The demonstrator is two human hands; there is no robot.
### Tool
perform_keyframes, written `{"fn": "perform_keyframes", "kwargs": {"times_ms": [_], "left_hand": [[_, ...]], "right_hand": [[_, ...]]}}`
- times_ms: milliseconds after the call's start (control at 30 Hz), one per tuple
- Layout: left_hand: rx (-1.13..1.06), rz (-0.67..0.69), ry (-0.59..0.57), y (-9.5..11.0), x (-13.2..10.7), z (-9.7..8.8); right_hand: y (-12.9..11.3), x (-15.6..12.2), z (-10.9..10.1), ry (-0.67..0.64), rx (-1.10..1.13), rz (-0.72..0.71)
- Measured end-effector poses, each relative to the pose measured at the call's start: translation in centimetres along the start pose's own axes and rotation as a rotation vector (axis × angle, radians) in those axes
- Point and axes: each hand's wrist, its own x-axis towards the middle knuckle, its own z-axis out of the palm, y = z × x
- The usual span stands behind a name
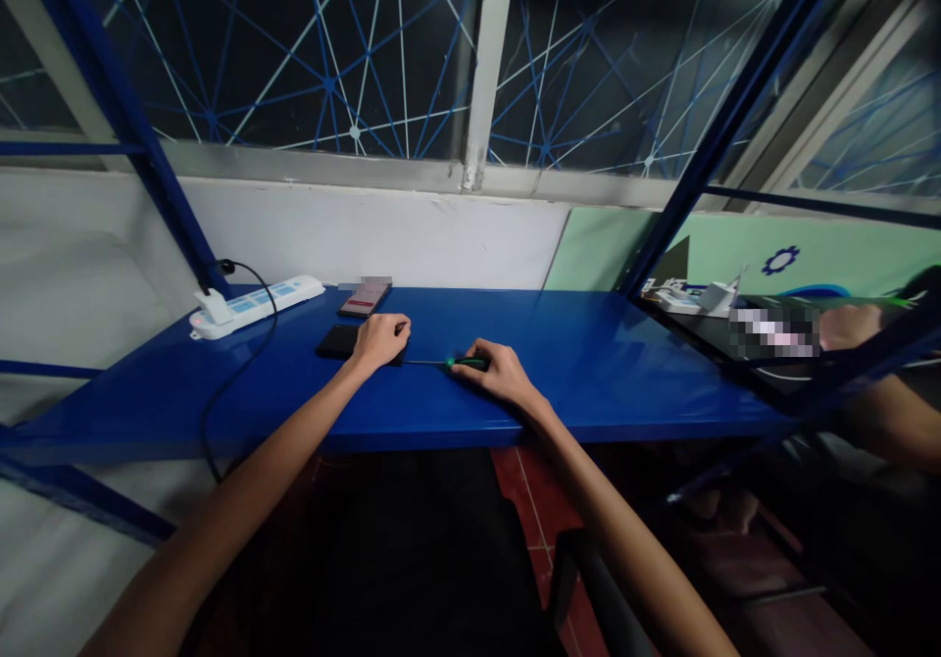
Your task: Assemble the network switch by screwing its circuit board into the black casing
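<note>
My right hand [500,375] is closed around the black and green handle of a screwdriver [470,363]. Its thin metal shaft points left, toward the right end of a flat black object [336,341] lying on the blue table. Whether the tip touches that object I cannot tell. My left hand [379,339] rests over the black object with fingers curled round its right part, hiding much of it. Just behind the left hand lies a phone [366,297] with its screen lit.
A white power strip [257,306] with a plugged-in black cable [242,368] stands at the left of the blue table [588,363]. Blue frame posts [672,216] rise on both sides. At the right, another person's arm [889,402] reaches over a dark surface holding white items.
</note>
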Motion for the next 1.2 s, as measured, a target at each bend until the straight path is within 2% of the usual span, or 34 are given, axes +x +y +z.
{"fn": "perform_keyframes", "kwargs": {"times_ms": [133, 267, 633, 833, 1200], "left_hand": [[-0.003, 0.005, 0.005, -0.13, 0.02, 0.14], [-0.006, 0.010, 0.003, -0.15, 0.01, 0.16], [-0.010, 0.014, -0.005, -0.03, -0.01, -0.02], [-0.013, 0.025, -0.012, -0.15, 0.03, 0.04], [-0.006, 0.030, -0.013, -0.14, 0.03, 0.05]], "right_hand": [[-0.19, -0.22, -0.05, 0.027, -0.098, -0.004], [-0.64, -0.45, -0.08, 0.000, -0.165, -0.017], [0.08, -0.36, 0.07, 0.001, -0.110, -0.011], [-0.62, -0.52, -0.13, 0.007, -0.180, -0.066], [-0.26, -0.61, 0.02, -0.013, -0.206, -0.026]]}}
